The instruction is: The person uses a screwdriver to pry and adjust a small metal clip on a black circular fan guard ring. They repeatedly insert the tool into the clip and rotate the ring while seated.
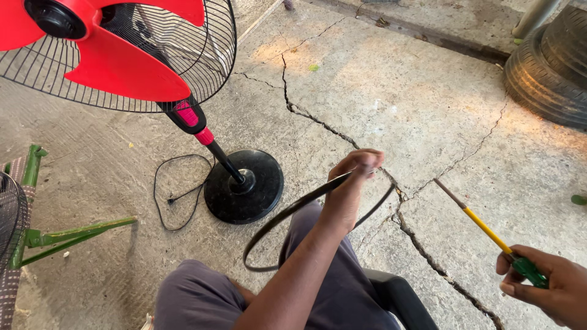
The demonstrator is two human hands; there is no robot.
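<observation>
Holding a thin black ring [287,214] up over my knees, my left hand [351,183] has its fingers pinched tight on its top edge. My right hand [550,287] grips a screwdriver [489,232]. The fan's [116,55] front grille is off, red blades bare.

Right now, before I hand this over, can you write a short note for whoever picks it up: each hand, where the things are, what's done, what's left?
Left hand: raised over the lap, fingers pinched on a thin black ring band, which loops down toward the knees.
Right hand: low at the right, gripping a screwdriver with a green and yellow handle, tip pointing up-left over the cracked concrete floor.
Pedestal fan stands to the left: red blades bare, rear grille on, no front grille in sight. Its cord lies loose by the round base.
Done: band is off the fan and in hand.
Left: likely the blades and rear grille, still mounted.
</observation>
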